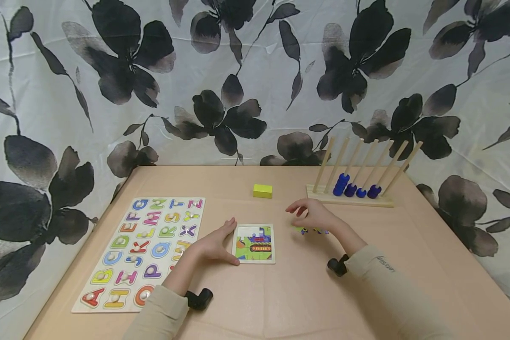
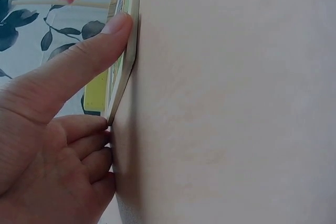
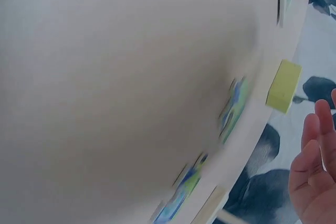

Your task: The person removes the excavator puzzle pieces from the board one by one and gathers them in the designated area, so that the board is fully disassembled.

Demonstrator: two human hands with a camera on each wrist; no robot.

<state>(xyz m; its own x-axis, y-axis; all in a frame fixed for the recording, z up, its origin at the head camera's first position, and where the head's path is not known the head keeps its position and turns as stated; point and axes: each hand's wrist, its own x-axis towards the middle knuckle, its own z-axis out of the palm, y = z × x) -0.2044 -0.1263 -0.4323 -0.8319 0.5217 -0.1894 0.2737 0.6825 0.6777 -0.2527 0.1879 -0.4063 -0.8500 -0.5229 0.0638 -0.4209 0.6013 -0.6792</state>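
Note:
A small square picture puzzle point(image 1: 253, 243) with a white border and a colourful vehicle picture lies mid-table. My left hand point(image 1: 214, 243) is at its left side, thumb on the near-left corner, the other fingers stretched along the edge. In the left wrist view the straight thumb point(image 2: 79, 66) rests on the rim of the puzzle, with the fingertips low beside it. My right hand point(image 1: 312, 215) hovers over loose puzzle pieces point(image 1: 302, 231) right of the puzzle. Its fingers are loosely bent, with nothing between them. The right wrist view shows two blurred clusters of pieces point(image 3: 233, 109) on the table.
A letter board point(image 1: 127, 245) with coloured knobbed letters lies at the left, partly under the left forearm. A yellow block point(image 1: 262, 191) sits behind the puzzle. At the back right stands a wooden peg rack point(image 1: 350, 200) with blue beads on several pegs. Floral cloth point(image 1: 221, 118) hangs behind the table.

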